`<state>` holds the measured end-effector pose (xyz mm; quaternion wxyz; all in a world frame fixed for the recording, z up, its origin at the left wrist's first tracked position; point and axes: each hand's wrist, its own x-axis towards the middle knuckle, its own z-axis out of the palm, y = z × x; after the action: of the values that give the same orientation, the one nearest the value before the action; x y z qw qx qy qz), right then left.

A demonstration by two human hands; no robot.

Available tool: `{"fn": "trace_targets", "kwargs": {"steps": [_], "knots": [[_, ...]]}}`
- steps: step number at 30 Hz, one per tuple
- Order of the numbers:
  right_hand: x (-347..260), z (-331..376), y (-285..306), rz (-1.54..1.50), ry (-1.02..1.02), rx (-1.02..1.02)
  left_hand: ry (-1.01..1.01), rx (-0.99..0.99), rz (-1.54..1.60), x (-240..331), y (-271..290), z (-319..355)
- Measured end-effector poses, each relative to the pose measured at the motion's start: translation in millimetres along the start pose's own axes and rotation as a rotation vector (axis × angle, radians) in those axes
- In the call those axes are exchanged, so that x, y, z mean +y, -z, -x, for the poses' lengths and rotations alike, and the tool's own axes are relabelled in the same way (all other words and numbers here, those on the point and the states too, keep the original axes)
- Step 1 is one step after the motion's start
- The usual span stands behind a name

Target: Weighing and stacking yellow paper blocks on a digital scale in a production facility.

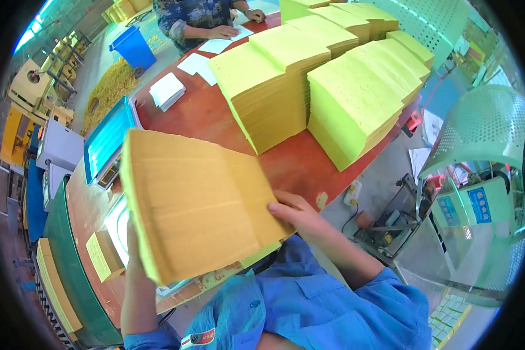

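Observation:
A thick stack of yellow-brown paper sheets (pixel 198 204) is tilted up in front of me, above the near part of the red table (pixel 181 125). My right hand (pixel 291 211) is closed on its right edge, thumb on the face towards me. My left hand (pixel 133 248) grips the left edge; its fingers are mostly hidden behind the sheets. Beyond the held stack stand tall piles of yellow paper (pixel 268 111), with more yellow piles (pixel 356 87) to their right. A scale with a blue top (pixel 108 139) stands just past the held stack's left edge.
White sheets (pixel 167 91) lie farther back on the table. Across it, another person's hands (pixel 223 33) rest by white papers. A small yellow block of paper (pixel 103 256) sits at the left. A blue bin (pixel 134 48) and a perforated machine guard (pixel 484 128) stand off the table.

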<state>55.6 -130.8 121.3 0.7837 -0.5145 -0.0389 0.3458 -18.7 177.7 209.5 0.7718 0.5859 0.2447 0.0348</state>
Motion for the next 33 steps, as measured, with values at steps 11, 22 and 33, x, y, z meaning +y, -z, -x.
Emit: {"fn": "trace_targets", "kwargs": {"steps": [11,22,33], "knots": [[15.1,-10.5,148.9,-0.095,-0.187,0.218,0.386,-0.248,0.260,-56.5,-134.0,-54.2],[7.5,34.3,154.9,-0.218,-0.048,0.248,-0.010,-0.388,-0.078,-77.1,-182.5,-35.6],[13.9,83.3,157.6,0.495,0.051,0.292,0.189,-0.337,0.118,-57.9,-230.9,-30.2]]}}
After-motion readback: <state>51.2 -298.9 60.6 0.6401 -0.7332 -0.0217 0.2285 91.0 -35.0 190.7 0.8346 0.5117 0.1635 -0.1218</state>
